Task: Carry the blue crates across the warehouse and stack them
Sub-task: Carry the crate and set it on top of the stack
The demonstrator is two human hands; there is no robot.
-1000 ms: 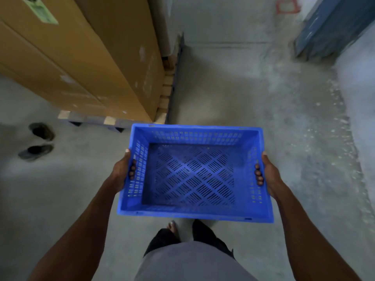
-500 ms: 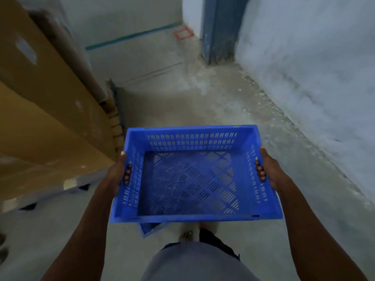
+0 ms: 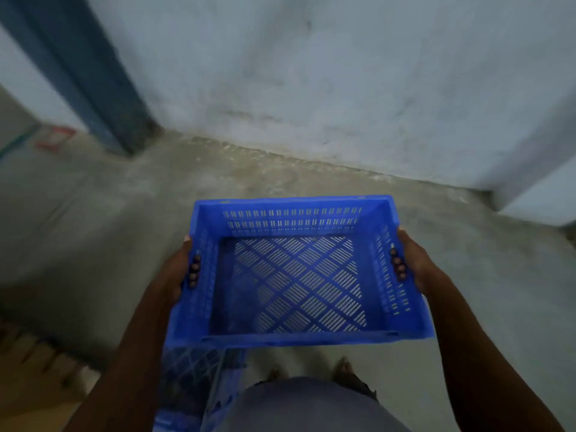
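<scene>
I hold an empty blue slotted crate [image 3: 296, 219] level in front of my waist, above the concrete floor. My left hand [image 3: 177, 269] grips its left side, fingers hooked through the handle slot. My right hand [image 3: 414, 260] grips the right side the same way. Below the held crate, at the lower left, part of another blue crate [image 3: 193, 378] shows on the floor, mostly hidden by the held crate and my body.
A pale wall [image 3: 311, 88] rises close ahead, meeting the floor just beyond the crate. A dark blue post or door frame [image 3: 93, 82] stands at the left. A red floor marking [image 3: 54, 138] lies beyond it. A wooden pallet edge [image 3: 37, 363] is at the lower left.
The view has swung right: the cardboard boxes have left the frame and the wall now fills the view ahead. More of the blue crate on the floor shows beneath the held one.
</scene>
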